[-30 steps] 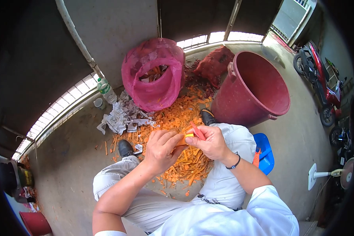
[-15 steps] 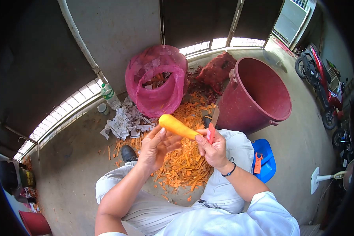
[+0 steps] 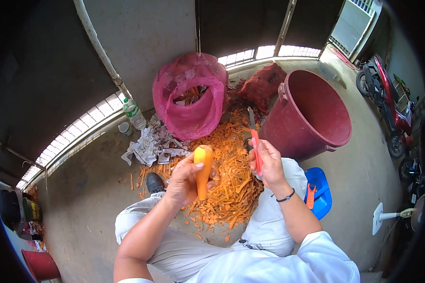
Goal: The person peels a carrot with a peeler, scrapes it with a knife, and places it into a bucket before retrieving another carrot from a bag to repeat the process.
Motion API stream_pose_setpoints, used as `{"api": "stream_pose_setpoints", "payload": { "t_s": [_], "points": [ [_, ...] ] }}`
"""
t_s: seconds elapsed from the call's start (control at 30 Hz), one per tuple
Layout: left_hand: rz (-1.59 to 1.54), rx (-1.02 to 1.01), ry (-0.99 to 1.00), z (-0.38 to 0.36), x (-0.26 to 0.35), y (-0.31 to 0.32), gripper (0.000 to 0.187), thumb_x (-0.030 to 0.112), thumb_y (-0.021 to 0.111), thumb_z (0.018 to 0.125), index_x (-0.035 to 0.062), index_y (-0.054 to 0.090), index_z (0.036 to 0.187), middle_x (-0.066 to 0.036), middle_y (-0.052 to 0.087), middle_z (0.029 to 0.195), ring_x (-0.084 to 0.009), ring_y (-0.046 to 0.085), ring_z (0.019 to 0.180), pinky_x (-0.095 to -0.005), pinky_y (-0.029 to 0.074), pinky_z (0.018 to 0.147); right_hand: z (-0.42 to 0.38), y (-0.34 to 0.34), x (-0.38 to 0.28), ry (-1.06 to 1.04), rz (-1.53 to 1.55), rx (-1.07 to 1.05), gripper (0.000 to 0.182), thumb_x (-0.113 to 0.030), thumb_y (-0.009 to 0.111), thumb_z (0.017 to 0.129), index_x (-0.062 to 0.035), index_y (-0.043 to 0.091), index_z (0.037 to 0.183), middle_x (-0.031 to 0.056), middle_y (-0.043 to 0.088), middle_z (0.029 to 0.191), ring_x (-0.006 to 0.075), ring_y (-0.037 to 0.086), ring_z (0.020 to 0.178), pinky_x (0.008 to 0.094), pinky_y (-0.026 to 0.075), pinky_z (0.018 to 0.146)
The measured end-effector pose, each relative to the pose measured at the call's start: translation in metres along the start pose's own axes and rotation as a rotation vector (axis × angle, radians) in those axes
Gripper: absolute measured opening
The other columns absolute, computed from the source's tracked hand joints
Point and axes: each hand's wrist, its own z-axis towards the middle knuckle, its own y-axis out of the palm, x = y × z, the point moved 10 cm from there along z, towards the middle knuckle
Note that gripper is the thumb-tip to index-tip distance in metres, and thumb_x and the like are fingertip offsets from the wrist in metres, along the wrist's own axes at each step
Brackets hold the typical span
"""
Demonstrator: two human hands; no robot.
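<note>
In front of me, my left hand (image 3: 181,184) is closed around a peeled carrot (image 3: 202,172), which stands upright with its thick end on top. My right hand (image 3: 272,163) grips a knife (image 3: 255,138) by its red handle, to the right of the carrot and apart from it. The narrow blade points up and away from me. Below both hands, a heap of carrot peelings (image 3: 226,188) covers the floor between my legs.
A pink mesh sack (image 3: 193,125) with scraps, a red sack (image 3: 262,85) and a big maroon bin (image 3: 288,125) stand ahead. Crumpled paper (image 3: 151,146) and a plastic bottle (image 3: 134,115) are left. A blue tray (image 3: 322,205) holding an orange-handled tool (image 3: 310,195) sits right.
The carrot has turned from lying across both hands to upright in my left hand alone. My right hand has let go of it and moved right, with the knife now pointing up.
</note>
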Motion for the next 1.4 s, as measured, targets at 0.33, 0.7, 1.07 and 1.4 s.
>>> {"api": "stream_pose_setpoints", "payload": {
  "t_s": [0.33, 0.7, 1.07, 1.4],
  "points": [
    [0.406, 0.11, 0.06, 0.003, -0.005, 0.003, 0.049, 0.014, 0.079, 0.09, 0.0047, 0.054, 0.132, -0.009, 0.069, 0.108, -0.0148, 0.067, 0.08, -0.0269, 0.053, 0.061, -0.044, 0.059, -0.071, -0.629, -0.805, -0.261, 0.026, -0.024, 0.074, 0.095, -0.0004, 0.076, 0.106, 0.0132, 0.074, 0.087, 0.0214, 0.07, 0.073, 0.0315, 0.053, 0.065],
    [1.128, 0.124, 0.166, -0.001, 0.001, 0.006, 0.029, 0.008, 0.082, 0.085, 0.0078, 0.064, 0.107, 0.003, 0.066, 0.093, -0.0059, 0.06, 0.085, -0.0248, 0.05, 0.077, -0.062, 0.077, -0.087, -0.774, -1.08, -0.302, 0.029, -0.036, 0.08, 0.088, -0.0092, 0.071, 0.084, 0.0066, 0.055, 0.062, 0.025, 0.059, 0.052, 0.0389, 0.045, 0.047],
    [1.347, 0.102, 0.171, -0.008, 0.002, 0.019, 0.021, 0.004, 0.077, 0.076, 0.0083, 0.067, 0.095, 0.006, 0.066, 0.082, -0.0053, 0.059, 0.075, -0.0253, 0.05, 0.071, -0.073, 0.08, -0.101, -0.886, -1.104, -0.306, 0.028, -0.035, 0.083, 0.082, -0.0109, 0.07, 0.083, 0.0048, 0.049, 0.059, 0.0246, 0.057, 0.05, 0.039, 0.043, 0.046],
    [1.261, 0.031, -0.02, -0.01, -0.014, 0.022, 0.018, 0.004, 0.077, 0.075, 0.0064, 0.064, 0.087, 0.004, 0.063, 0.078, -0.0047, 0.055, 0.072, -0.0244, 0.047, 0.067, -0.076, 0.074, -0.097, -0.833, -1.067, -0.364, 0.026, -0.037, 0.08, 0.085, -0.0121, 0.073, 0.084, 0.0045, 0.049, 0.058, 0.0239, 0.056, 0.049, 0.0381, 0.042, 0.044]
  ]
}}
